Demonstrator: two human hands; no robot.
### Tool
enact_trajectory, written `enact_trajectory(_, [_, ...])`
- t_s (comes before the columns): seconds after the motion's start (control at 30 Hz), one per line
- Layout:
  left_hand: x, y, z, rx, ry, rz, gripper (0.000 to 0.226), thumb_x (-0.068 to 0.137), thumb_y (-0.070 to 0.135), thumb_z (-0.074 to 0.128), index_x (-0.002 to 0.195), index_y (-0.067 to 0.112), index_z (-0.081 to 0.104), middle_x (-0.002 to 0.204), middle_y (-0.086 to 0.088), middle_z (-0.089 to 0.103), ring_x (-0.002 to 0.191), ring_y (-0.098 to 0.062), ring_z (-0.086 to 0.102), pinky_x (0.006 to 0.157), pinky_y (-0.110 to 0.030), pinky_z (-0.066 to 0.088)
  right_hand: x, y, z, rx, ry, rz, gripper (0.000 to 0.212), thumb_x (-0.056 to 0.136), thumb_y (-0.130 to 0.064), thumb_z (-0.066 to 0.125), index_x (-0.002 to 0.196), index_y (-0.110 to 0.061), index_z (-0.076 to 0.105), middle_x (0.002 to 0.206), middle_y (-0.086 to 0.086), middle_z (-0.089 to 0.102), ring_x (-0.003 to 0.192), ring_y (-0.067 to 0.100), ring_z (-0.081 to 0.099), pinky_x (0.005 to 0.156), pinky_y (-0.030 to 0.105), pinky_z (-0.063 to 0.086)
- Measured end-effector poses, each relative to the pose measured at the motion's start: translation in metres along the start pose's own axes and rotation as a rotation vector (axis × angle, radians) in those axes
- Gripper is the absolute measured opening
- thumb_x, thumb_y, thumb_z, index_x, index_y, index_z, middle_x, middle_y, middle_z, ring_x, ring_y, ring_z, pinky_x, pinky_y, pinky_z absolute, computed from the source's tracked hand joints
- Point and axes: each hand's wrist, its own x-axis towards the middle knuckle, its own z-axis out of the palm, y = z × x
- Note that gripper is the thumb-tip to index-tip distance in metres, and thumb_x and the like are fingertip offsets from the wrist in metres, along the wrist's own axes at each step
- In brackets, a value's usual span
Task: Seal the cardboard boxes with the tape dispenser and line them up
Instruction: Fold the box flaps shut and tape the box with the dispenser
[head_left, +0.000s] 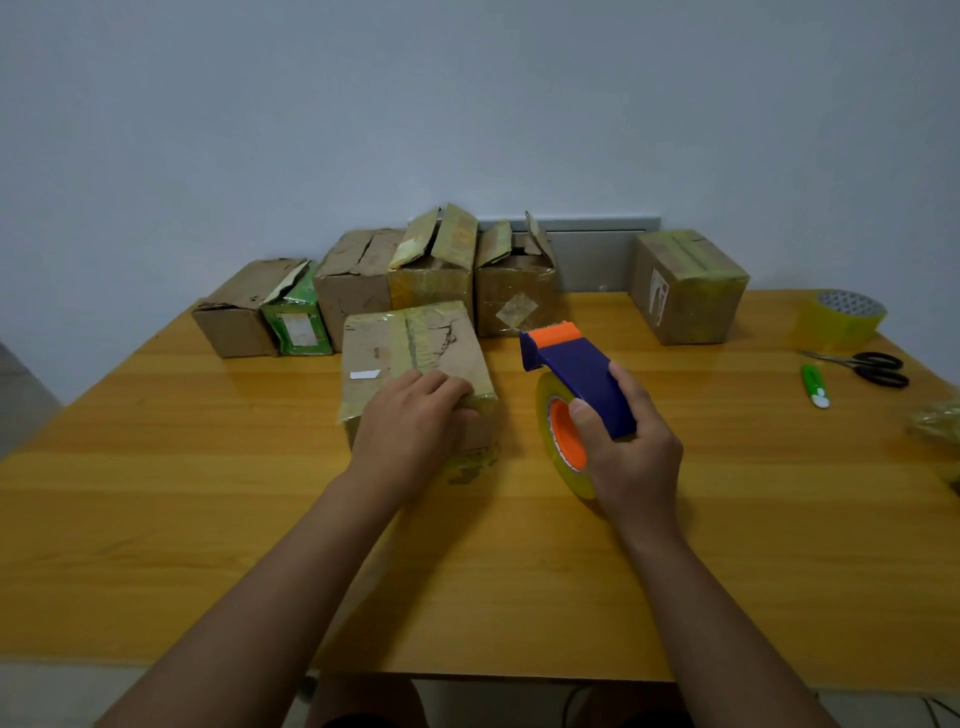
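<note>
While the left hand (415, 421) lies flat on the near end of the brown cardboard box with a yellow tape strip (415, 358), fingers fairly straight, the job looks partly done. This box sits in the middle of the yellow wooden table (208, 493) and its top looks taped. One taped brown box (688, 286) stands apart at the right. At the back, two boxes with flaps sticking up (472, 270) still need tape. The right hand (631, 452) wraps around the blue and orange tape dispenser (576, 384), just beside the box
</note>
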Motion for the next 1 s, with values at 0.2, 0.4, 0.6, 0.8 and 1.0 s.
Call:
enact_trajectory(0.2, [-0.005,-0.019,-0.023,-0.138,0.045,-0.097,0.049,0.094,0.053,0.046,0.128,0.022,0.061,0.123,-0.002,0.065,0.113,-0.024,0.058,0.089,-0.040,0.045,-0.001,0.000,-0.001,0.013,0.006,-0.003,0.065,0.086,-0.047,0.063,0.143,-0.024,0.044,0.116,-0.013,0.050,0.097,-0.015,0.051,0.070,0.012,0.045])
enact_trajectory(0.4, [-0.017,-0.033,-0.005,-0.065,0.023,-0.089,0.047,0.094,0.051,0.042,0.107,0.019,0.073,0.105,-0.001,0.071,0.093,-0.026,0.063,0.073,-0.034,0.043,-0.001,0.000,0.001,0.007,0.005,-0.013,0.067,0.083,-0.049,0.060,0.143,-0.022,0.045,0.117,-0.013,0.050,0.095,-0.014,0.052,0.070,0.010,0.043])
enact_trajectory(0.6, [-0.016,-0.030,-0.006,0.006,0.048,-0.060,0.048,0.092,0.055,0.041,0.106,0.022,0.073,0.103,0.002,0.072,0.089,-0.023,0.063,0.067,-0.031,0.043,-0.002,0.000,-0.001,0.014,-0.001,0.003,0.068,0.083,-0.049,0.059,0.144,-0.024,0.042,0.119,-0.013,0.048,0.095,-0.008,0.052,0.071,0.014,0.046])
enact_trajectory(0.8, [-0.020,-0.024,-0.009,0.083,0.003,-0.062,0.045,0.092,0.054,0.045,0.107,0.022,0.073,0.101,0.001,0.072,0.085,-0.023,0.063,0.061,-0.030,0.044,-0.001,-0.001,0.000,0.000,0.006,0.007,0.067,0.083,-0.049,0.059,0.144,-0.023,0.044,0.119,-0.013,0.048,0.093,-0.001,0.053,0.073,0.018,0.047])
enact_trajectory(1.0, [-0.029,-0.041,-0.014,-0.094,-0.040,-0.112,0.045,0.093,0.045,0.056,0.131,0.022,0.057,0.125,-0.002,0.064,0.114,-0.027,0.058,0.085,-0.037,0.047,-0.003,-0.002,-0.001,0.010,0.005,0.014,0.068,0.083,-0.049,0.059,0.144,-0.024,0.043,0.120,-0.012,0.049,0.100,0.007,0.053,0.075,0.021,0.049])
